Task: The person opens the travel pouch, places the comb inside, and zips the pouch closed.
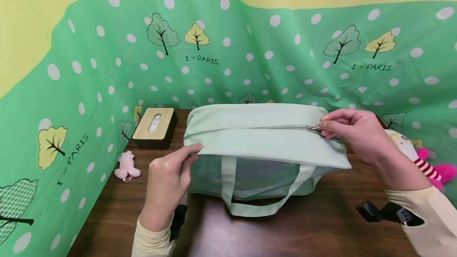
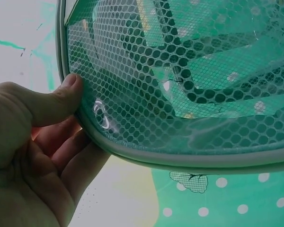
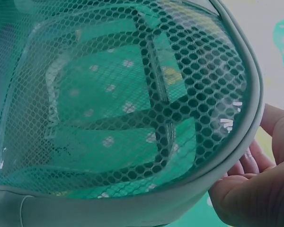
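A pale green bag (image 1: 264, 144) with mesh sides stands upright on the table, its top facing up. Across that top runs a zipper (image 1: 246, 128), with the slider near the right end. My right hand (image 1: 360, 134) pinches the zipper pull (image 1: 315, 127) between thumb and fingers. At the bag's front left corner, my left hand (image 1: 169, 177) grips the top edge; the left wrist view shows the thumb on the piped rim (image 2: 99, 137) and fingers behind it. One strap handle (image 1: 255, 209) hangs down in front. In the right wrist view, the pull is hidden behind the bag.
A black tissue box (image 1: 155, 128) with a wooden lid stands back left. In front of it lies a small pink plush toy (image 1: 126, 165). A doll with striped legs (image 1: 426, 169) sits at the right, partly behind my right forearm. Green printed cloth (image 1: 228, 82) surrounds the dark wooden table (image 1: 118, 213).
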Motion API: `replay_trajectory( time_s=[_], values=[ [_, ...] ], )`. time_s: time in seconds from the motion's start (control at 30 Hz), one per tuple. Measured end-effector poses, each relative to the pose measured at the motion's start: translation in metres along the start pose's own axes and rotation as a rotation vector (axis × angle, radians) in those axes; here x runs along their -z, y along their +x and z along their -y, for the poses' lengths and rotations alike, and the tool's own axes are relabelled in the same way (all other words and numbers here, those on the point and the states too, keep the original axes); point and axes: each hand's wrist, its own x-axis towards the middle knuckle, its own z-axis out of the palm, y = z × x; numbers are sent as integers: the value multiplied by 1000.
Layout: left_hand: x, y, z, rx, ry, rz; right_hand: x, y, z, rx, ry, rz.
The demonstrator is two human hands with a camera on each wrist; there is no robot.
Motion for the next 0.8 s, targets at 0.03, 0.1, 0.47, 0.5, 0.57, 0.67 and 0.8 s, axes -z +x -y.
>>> replay_trajectory(
  time_s=[0.03, 0.1, 0.47, 0.5, 0.57, 0.67, 0.8],
  values=[
    [0, 0, 0, 0, -1, 0, 0, 0, -2, -3, 49, 3],
    [0, 0, 0, -3, -2, -1, 1, -2, -4, -3, 127, 7],
    [0, 5, 1, -7, -6, 0, 5, -10, -17, 96, 245, -48],
    [0, 5, 2, -7, -7, 1, 6, -11, -20, 102, 260, -55],
    [0, 5, 2, -7, -8, 2, 6, -12, -24, 118, 326, -67],
    [-1, 4, 1, -11, -8, -1, 8, -14, -31, 145, 435, -81],
    [-1, 3, 1, -18, -8, -5, 8, -19, -39, 171, 546, -124]
  ],
)
